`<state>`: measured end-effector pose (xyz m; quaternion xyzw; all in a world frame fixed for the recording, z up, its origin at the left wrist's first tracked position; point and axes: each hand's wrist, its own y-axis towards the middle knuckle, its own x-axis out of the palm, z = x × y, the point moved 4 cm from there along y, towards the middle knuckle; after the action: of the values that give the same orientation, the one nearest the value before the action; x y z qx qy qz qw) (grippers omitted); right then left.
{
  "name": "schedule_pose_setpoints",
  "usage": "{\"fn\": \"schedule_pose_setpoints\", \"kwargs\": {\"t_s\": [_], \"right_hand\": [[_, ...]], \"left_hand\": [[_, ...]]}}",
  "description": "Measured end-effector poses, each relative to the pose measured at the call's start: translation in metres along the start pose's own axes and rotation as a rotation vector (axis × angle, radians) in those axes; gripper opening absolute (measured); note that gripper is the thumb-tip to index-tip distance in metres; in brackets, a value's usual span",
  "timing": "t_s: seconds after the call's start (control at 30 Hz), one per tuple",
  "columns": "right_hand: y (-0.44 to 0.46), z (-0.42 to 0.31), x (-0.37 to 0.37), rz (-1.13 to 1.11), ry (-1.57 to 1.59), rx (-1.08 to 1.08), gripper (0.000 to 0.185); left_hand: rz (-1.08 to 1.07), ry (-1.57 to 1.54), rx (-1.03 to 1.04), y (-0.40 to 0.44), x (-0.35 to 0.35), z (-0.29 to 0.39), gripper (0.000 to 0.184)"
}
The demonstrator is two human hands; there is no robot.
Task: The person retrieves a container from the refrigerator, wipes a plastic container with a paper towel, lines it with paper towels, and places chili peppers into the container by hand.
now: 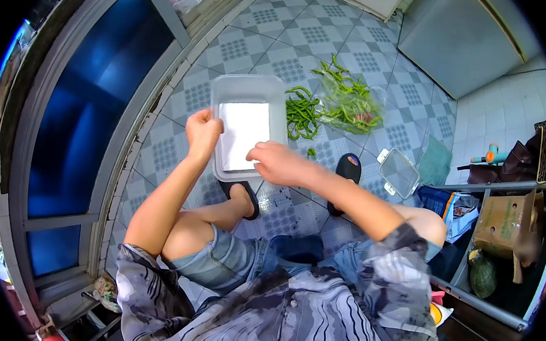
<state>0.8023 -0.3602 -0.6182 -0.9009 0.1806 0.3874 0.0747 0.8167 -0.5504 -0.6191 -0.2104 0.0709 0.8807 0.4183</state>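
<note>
A clear rectangular plastic container (248, 86) stands on the tiled floor in front of me, a white sheet (244, 131) lying flat on its bottom. At its left rim is my left hand (204, 132), its fingers curled closed on the edge. My right hand (275, 162) reaches over the container's lower right side, fingers bent together near the sheet's edge; whatever they may pinch is too small to make out. Just right of the container lies a pile of green peppers (302, 115). More peppers rest in and around a clear plastic bag (350, 106) beyond the pile.
A clear lid (399, 172) with clips lies on the floor at the right, beside a greenish translucent sheet (435, 160). A shelf rack (482, 300) holds a cardboard box (500, 225) and a dark green squash (483, 275). A glass-panelled door frame (110, 120) borders the left.
</note>
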Motion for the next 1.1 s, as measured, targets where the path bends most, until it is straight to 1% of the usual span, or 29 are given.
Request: {"fn": "schedule_pose_setpoints", "kwargs": {"t_s": [0.03, 0.07, 0.13, 0.17, 0.2, 0.23, 0.3, 0.33, 0.37, 0.4, 0.43, 0.47, 0.5, 0.57, 0.6, 0.67, 0.7, 0.77, 0.9, 1.0, 1.07, 1.1], "right_hand": [[-0.012, -0.013, -0.023, -0.033, -0.001, -0.029, 0.02], [-0.027, -0.024, -0.044, -0.067, -0.003, -0.057, 0.018], [-0.063, -0.021, -0.064, -0.107, -0.046, -0.058, 0.018], [-0.084, -0.015, -0.061, -0.237, -0.09, -0.012, 0.016], [-0.106, -0.011, -0.057, -0.365, -0.138, 0.034, 0.015], [-0.131, -0.01, -0.05, -0.541, -0.085, 0.161, 0.013], [-0.188, -0.015, -0.019, -0.763, 0.3, 0.155, 0.015], [-0.209, -0.027, -0.008, -0.952, 0.474, 0.106, 0.016], [-0.226, -0.039, -0.001, -1.059, 0.573, 0.11, 0.018], [-0.256, -0.037, 0.022, -1.104, 0.675, 0.173, 0.021], [-0.272, -0.044, 0.031, -1.156, 0.778, 0.177, 0.022], [-0.278, -0.059, 0.027, -1.122, 1.024, 0.268, 0.025], [-0.292, -0.061, 0.035, -1.158, 1.133, 0.329, 0.028], [-0.304, -0.061, 0.033, -1.045, 1.239, 0.456, 0.026], [-0.307, -0.064, 0.034, -1.045, 1.241, 0.465, 0.026], [-0.311, -0.062, 0.037, -0.985, 1.035, 0.502, 0.025], [-0.317, -0.062, 0.042, -0.985, 1.035, 0.51, 0.025], [-0.326, -0.057, 0.055, -0.872, 1.209, 0.641, 0.024], [-0.317, -0.059, 0.058, -0.818, 1.284, 0.605, 0.023], [-0.317, -0.062, 0.062, -0.874, 1.285, 0.546, 0.023], [-0.311, -0.07, 0.052, -0.81, 1.445, 0.664, 0.012], [-0.31, -0.07, 0.048, -0.809, 1.44, 0.668, 0.012]], "left_hand": [[0.001, -0.003, -0.001, 0.004, -0.005, -0.005, 0.005], [0.029, -0.004, -0.044, 0.007, -0.011, -0.01, 0.005], [0.084, 0.006, -0.104, 0.017, -0.02, -0.028, 0.005], [0.091, -0.001, -0.109, 0.022, -0.024, -0.041, 0.005], [0.101, 0.059, -0.126, 0.027, -0.028, -0.054, 0.006], [0.111, 0.12, -0.144, 0.032, -0.031, -0.066, 0.006], [0.125, 0.093, -0.175, 0.037, -0.034, -0.074, 0.006], [0.141, 0.105, -0.195, 0.039, -0.036, -0.073, 0.007], [0.157, 0.116, -0.211, 0.042, -0.039, -0.071, 0.009], [0.164, 0.116, -0.215, 0.044, -0.04, -0.075, 0.009], [0.169, 0.104, -0.222, 0.049, -0.04, -0.083, 0.009], [0.169, 0.092, -0.229, 0.054, -0.039, -0.091, 0.009], [0.168, 0.091, -0.229, 0.055, -0.037, -0.098, 0.009], [0.153, -0.058, -0.283, 0.06, -0.03, -0.116, 0.007], [0.149, -0.063, -0.288, 0.062, -0.027, -0.127, 0.007], [0.177, -0.129, -0.343, 0.064, -0.02, -0.143, 0.007], [0.173, -0.134, -0.346, 0.064, -0.016, -0.147, 0.007], [0.241, -0.191, -0.352, 0.06, -0.014, -0.154, 0.009], [0.264, -0.167, -0.364, 0.05, -0.011, -0.154, 0.009], [0.253, -0.219, -0.376, 0.047, -0.009, -0.16, 0.009], [0.24, -0.277, -0.323, 0.047, -0.008, -0.17, 0.009], [0.24, -0.283, -0.323, 0.045, -0.007, -0.167, 0.009]]}}
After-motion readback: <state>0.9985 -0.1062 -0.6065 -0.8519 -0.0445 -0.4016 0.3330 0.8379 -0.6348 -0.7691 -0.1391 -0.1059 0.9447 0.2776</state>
